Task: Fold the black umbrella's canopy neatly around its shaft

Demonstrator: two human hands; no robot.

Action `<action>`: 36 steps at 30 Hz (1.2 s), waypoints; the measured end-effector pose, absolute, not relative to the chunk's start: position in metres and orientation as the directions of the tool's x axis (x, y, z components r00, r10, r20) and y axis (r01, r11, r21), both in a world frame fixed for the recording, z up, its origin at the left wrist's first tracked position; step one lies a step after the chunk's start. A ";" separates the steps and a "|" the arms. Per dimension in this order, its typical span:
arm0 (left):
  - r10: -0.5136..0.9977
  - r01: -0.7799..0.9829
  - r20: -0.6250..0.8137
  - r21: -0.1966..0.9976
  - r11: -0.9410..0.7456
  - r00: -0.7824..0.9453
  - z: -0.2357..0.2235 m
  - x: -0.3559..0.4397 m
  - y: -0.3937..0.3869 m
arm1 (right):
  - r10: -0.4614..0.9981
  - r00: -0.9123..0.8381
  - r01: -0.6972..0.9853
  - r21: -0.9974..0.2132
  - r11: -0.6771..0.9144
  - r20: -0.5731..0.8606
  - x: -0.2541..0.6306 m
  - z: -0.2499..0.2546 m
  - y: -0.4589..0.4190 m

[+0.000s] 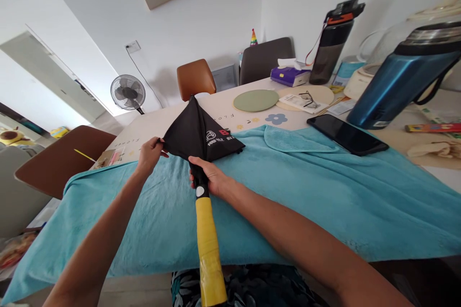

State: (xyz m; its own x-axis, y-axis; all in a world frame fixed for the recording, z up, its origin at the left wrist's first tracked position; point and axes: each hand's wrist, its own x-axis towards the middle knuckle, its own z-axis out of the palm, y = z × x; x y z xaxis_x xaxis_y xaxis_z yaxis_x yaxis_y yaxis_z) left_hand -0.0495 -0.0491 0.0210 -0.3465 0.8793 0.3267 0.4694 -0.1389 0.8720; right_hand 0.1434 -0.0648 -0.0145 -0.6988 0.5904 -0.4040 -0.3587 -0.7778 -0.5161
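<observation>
Umbrella passes through the right hand, gripped above its yellow handle — the left hand pinches a canopy corner. Its long axis runs forward, tip pointing away.

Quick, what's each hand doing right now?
Left hand: closed, pinching the edge of the black umbrella canopy.
Right hand: closed around the gathered canopy just above the yellow handle.

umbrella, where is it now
In the head view, the umbrella is just left of centre, over the turquoise cloth, pinched by the left hand and gripped by the right hand.
</observation>
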 end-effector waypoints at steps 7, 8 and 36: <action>0.819 0.338 0.355 0.917 -0.212 -0.450 0.010 -0.057 -0.053 | 0.579 -0.696 -0.349 -0.505 -0.789 -0.425 0.142 -0.017 -0.064; 0.798 0.322 0.385 0.912 -0.253 -0.463 0.012 -0.056 -0.053 | 0.580 -0.687 -0.337 -0.514 -0.789 -0.439 0.141 -0.018 -0.064; 0.807 -0.053 0.293 0.928 -0.369 -0.512 0.031 -0.034 -0.057 | 0.587 -0.679 -0.327 -0.534 -0.780 -0.442 0.137 -0.024 -0.060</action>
State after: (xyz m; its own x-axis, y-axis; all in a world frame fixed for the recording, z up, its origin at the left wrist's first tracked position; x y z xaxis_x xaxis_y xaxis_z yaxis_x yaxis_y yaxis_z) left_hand -0.0336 -0.0575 0.0307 -0.5124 0.8074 0.2925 -0.0526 -0.3695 0.9277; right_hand 0.1373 -0.0596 -0.0244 -0.6785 0.5870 -0.4417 -0.3265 -0.7796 -0.5344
